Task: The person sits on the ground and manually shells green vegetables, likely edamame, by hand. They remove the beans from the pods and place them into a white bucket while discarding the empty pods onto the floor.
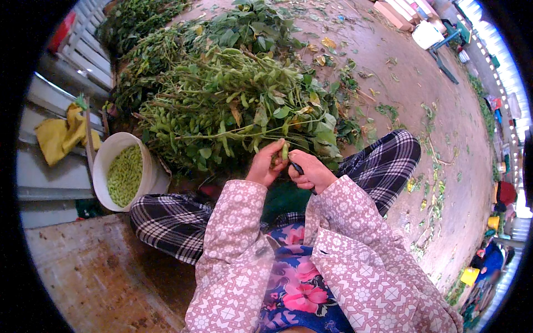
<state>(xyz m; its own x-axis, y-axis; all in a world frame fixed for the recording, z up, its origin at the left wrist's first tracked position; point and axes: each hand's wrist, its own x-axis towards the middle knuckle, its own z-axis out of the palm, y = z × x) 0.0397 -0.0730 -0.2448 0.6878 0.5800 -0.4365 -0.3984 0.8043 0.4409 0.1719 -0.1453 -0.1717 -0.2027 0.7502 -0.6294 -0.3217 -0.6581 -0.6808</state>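
Note:
My left hand (268, 163) holds a green soybean pod (285, 151) upright between thumb and fingers. Close against it on the right, my right hand (310, 170) is closed around a small dark-handled tool (297, 168); its working end is hidden. A thin stem runs just above my fingertips, along the front of a large heap of soybean plants (216, 91) with pods and leaves. At the left, a white plastic bucket (156, 177) leans towards me, with shelled green beans (125, 175) inside.
My crossed legs in plaid trousers (175, 224) flank my hands. A yellow cloth (62, 133) hangs beside the bucket. Behind me at lower left lies a worn brown board (100, 270). Loose leaves and stems are scattered on the floor (416, 125). A white container (427, 35) stands far right.

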